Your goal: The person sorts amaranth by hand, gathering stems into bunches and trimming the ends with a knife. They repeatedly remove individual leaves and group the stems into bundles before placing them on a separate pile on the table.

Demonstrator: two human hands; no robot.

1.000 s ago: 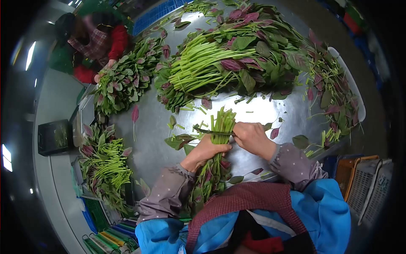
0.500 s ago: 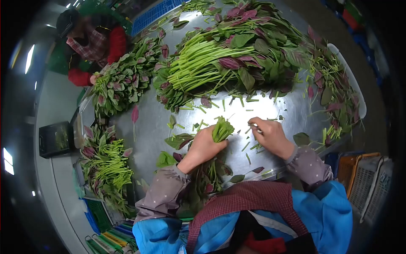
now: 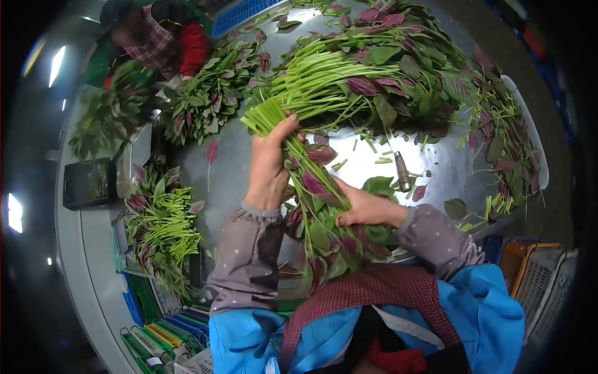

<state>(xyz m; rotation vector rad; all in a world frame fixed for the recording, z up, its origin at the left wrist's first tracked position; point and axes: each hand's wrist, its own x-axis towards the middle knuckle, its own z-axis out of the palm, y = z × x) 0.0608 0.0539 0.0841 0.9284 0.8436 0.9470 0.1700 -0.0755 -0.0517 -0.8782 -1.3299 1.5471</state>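
Observation:
A bunch of amaranth greens [image 3: 313,181], with green stems and purple-green leaves, slants across the front of the metal table. My left hand [image 3: 269,159] is closed around its stems just below the cut ends, which point up and left. Lower down, my right hand [image 3: 367,204] grips the leafy part, its fingers partly hidden behind the leaves. A knife [image 3: 402,171] with a dark handle lies beyond my right hand, its blade toward the big pile of greens [image 3: 367,75].
Cut stem pieces litter the metal table [image 3: 227,168]. More greens [image 3: 165,218] lie at the left, and trimmings [image 3: 498,143] line the right edge. Across the table a co-worker [image 3: 159,47] handles a blurred bunch [image 3: 112,112]. Plastic crates [image 3: 529,268] stand at lower right.
My left hand has raised the bunch and moved up and left. My right hand has come onto its leaves. The knife now shows on the table. A blurred bunch appears by the co-worker.

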